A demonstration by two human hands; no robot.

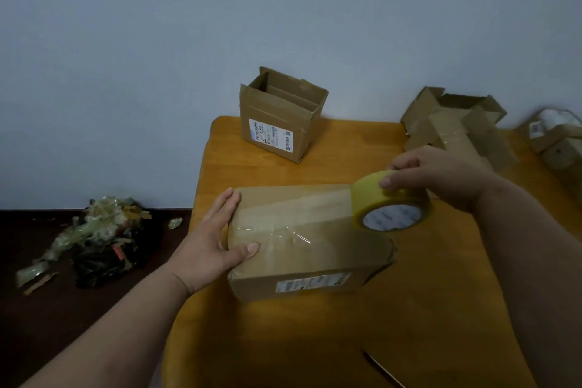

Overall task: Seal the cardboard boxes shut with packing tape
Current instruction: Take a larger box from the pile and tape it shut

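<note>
While the left hand (217, 241) lies flat with straight fingers against the left end of the closed cardboard box (310, 242) on the desk (425, 309), the right hand (441, 175) grips the tape roll (389, 201) at the box's right end, a tape strip (302, 203) stretched across the top.
</note>
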